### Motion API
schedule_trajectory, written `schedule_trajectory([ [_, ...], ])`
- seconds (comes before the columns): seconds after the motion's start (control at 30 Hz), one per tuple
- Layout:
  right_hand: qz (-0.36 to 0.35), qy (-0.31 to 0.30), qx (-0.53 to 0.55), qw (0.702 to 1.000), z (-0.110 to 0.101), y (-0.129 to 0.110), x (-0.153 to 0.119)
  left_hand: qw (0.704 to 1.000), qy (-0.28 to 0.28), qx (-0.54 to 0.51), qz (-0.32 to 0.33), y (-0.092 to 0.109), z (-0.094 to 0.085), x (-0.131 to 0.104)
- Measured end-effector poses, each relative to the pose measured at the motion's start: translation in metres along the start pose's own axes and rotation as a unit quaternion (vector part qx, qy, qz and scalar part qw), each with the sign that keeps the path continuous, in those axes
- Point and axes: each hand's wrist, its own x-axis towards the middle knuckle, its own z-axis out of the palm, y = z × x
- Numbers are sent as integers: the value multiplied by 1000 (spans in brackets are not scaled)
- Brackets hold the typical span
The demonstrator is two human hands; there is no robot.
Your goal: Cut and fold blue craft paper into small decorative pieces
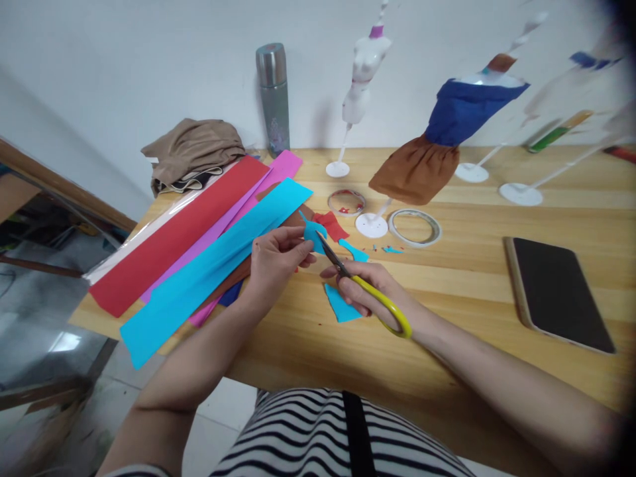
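Observation:
Between the fingertips of my left hand (pixel 281 258) is a small piece of blue crepe paper (pixel 313 232). My right hand (pixel 368 285) grips a pair of scissors with yellow handles (pixel 392 315), and its dark blades meet the edge of that blue piece. Below the scissors lies a larger blue paper scrap (pixel 342 306). Another curved blue scrap (pixel 354 252) and a red scrap (pixel 332 226) rest just beyond the blades. Long folded strips lie left of my hands: a blue strip (pixel 213 268) on top, then pink, brown and a red strip (pixel 183 232).
White mannequin stands, one in a blue top and brown skirt (pixel 417 169), line the back. Tape rolls (pixel 415 227) sit near their bases. A thermos (pixel 275 99) and a brown folded cloth (pixel 193 149) stand back left. A tablet-like device (pixel 559 291) lies right.

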Motion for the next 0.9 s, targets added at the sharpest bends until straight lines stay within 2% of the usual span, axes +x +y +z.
schedule_trajectory([
  [0.17,-9,4,6,1000,1,4,0,1000,-10,-17,-8,-4,2,-1],
  [0.5,-16,5,27,999,4,2,0,1000,-12,12,8,-19,-2,-3],
  [0.9,-11,4,24,1000,3,3,1,1000,-11,6,10,-18,0,-3],
])
